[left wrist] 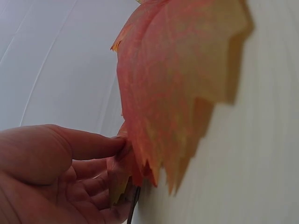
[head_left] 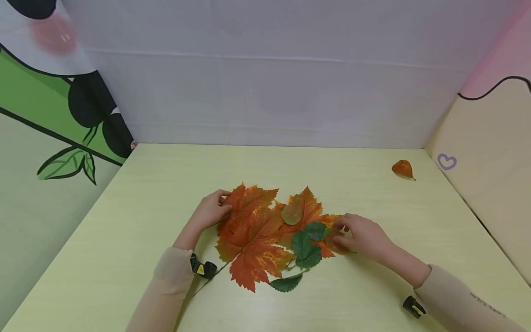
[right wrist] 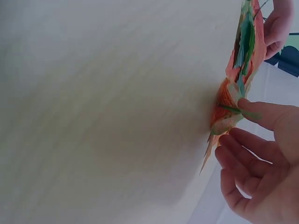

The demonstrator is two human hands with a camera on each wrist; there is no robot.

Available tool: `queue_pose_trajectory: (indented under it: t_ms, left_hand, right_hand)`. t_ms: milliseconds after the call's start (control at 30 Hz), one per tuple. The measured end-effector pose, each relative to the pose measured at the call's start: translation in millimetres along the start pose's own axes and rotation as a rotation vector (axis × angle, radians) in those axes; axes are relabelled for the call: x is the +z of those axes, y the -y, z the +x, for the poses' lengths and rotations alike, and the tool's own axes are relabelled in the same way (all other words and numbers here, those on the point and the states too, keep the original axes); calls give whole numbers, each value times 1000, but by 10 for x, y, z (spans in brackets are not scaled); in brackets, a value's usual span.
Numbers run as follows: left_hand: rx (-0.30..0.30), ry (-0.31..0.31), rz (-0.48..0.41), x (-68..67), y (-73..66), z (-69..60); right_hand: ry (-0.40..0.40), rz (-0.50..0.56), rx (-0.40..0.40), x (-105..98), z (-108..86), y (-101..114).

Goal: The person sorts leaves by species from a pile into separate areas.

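Several orange-red maple leaves overlap in the middle of the table. The thumb and fingers of my left hand [head_left: 210,210] pinch the left edge of a maple leaf [left wrist: 163,79]; part of the grip is hidden behind it. At the right end of the pile, my right hand [head_left: 365,234] holds a small rounded orange-green leaf [head_left: 334,240] by its edge, with a thin green stem [right wrist: 240,111] under the thumb. A similar rounded leaf [head_left: 292,212] lies on the maple leaves. A sprig of dark green leaves [head_left: 306,249] overlaps the pile's lower right.
One small orange leaf [head_left: 402,169] lies alone near the table's back right corner. The pale table [head_left: 157,170] meets a white cloth wall [head_left: 274,97] behind, with printed panels at both sides. A dark stem [head_left: 213,275] sticks out toward the left forearm.
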State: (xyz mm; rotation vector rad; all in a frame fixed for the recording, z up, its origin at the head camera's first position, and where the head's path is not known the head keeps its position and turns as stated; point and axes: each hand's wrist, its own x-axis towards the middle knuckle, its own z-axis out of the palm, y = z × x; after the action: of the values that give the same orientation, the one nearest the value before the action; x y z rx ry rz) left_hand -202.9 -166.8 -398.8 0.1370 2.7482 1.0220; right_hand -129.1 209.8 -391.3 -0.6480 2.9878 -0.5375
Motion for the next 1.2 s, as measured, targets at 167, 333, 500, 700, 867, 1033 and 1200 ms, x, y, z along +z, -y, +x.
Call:
queue_pose_trajectory:
  t_ms: [167,333,500,700,867,1033,1200]
  left_hand:
    - [3,-1,5,3,5,7]
    - [4,0,4,-5,-10,-6]
    - [4,-2,6,-10,-21,-16]
    - [1,3,-1,-8,-14,-16]
    - [-8,-1,-3,-7,-25,-20]
    - [-16,-2,-5,-9,-37,-17]
    - [-12,-1,-5,-7,-38,-28]
  right_hand:
    - [-3,-95,-49,53,-32,35]
    - [-18,-171,-78,84,-53,46]
    - [-24,-188,-105,77,-66,51]
    - [-42,-216,-142,55,-58,45]
    - [-37,-151,-157,2,-53,42]
    - [2,-68,-123,-25,-53,26]
    - [2,-64,-88,-10,-59,3]
